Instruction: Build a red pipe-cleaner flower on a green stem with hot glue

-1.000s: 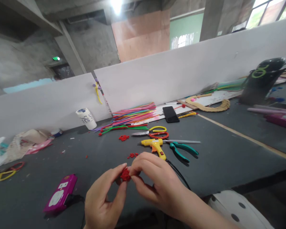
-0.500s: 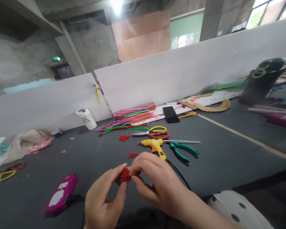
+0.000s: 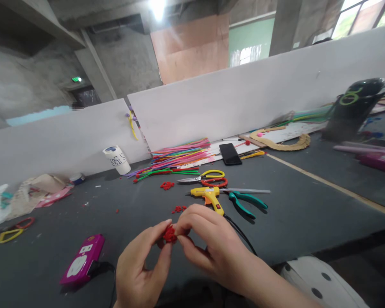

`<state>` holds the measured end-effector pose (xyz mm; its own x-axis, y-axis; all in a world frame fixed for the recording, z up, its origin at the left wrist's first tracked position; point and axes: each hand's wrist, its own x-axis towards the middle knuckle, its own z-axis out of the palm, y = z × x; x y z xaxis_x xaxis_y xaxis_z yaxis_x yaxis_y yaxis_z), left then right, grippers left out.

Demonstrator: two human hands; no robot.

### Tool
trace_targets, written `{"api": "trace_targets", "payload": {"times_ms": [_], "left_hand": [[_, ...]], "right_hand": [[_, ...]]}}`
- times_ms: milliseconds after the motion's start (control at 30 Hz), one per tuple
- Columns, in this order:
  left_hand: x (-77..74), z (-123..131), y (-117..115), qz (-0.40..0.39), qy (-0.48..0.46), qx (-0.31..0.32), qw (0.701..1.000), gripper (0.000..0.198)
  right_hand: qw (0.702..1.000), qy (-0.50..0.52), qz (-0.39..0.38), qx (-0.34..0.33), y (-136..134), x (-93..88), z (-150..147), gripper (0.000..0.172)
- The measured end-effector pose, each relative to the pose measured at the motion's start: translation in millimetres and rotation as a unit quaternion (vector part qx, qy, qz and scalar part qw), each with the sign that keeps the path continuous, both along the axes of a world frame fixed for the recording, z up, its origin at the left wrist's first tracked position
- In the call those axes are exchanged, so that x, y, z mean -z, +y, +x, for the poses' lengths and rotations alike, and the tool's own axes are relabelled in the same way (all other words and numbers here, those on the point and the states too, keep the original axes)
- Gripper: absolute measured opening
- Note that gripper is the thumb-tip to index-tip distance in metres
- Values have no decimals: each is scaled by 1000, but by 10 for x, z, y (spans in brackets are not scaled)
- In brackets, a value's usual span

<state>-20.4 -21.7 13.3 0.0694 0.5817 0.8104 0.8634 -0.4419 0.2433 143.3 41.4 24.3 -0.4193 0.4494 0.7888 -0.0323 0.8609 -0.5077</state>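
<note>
A small red fuzzy cluster (image 3: pixel 170 234), its exact kind unclear, is pinched between the thumb and fingers of my left hand (image 3: pixel 143 263). From the other side, the thumb and forefinger of my right hand (image 3: pixel 211 244) close on the cluster's right edge. Small red pieces (image 3: pixel 179 209) lie on the dark table just beyond my fingers, and a larger red pile (image 3: pixel 167 185) sits farther back. A yellow glue gun (image 3: pixel 208 192) with a clear glue stick rests behind my right hand. Scissors (image 3: pixel 208 177) and teal-handled pliers (image 3: pixel 247 203) lie around it.
To the left are a magenta power strip (image 3: pixel 83 259) and other scissors (image 3: pixel 14 231). Behind lie colourful pipe cleaners (image 3: pixel 179 156), a white cup (image 3: pixel 116 159) and a phone (image 3: pixel 230 154). A black bottle (image 3: pixel 351 111) stands at right. A white partition (image 3: pixel 231 102) runs along the back.
Both hands keep the same hold on the red cluster, with hardly any finger movement. The view has shifted very slightly.
</note>
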Motion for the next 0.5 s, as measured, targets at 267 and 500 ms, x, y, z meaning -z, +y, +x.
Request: {"api": "trace_targets", "payload": {"times_ms": [267,500], "left_hand": [[12,0,-3,-6,-10,6,1000,24],[44,-23,-7,-3,-8,5,1000,24]], "right_hand": [[1000,2,-2,1,6,0,9,14],[1000,-3,-2,6,6,-4,-5,13]]}}
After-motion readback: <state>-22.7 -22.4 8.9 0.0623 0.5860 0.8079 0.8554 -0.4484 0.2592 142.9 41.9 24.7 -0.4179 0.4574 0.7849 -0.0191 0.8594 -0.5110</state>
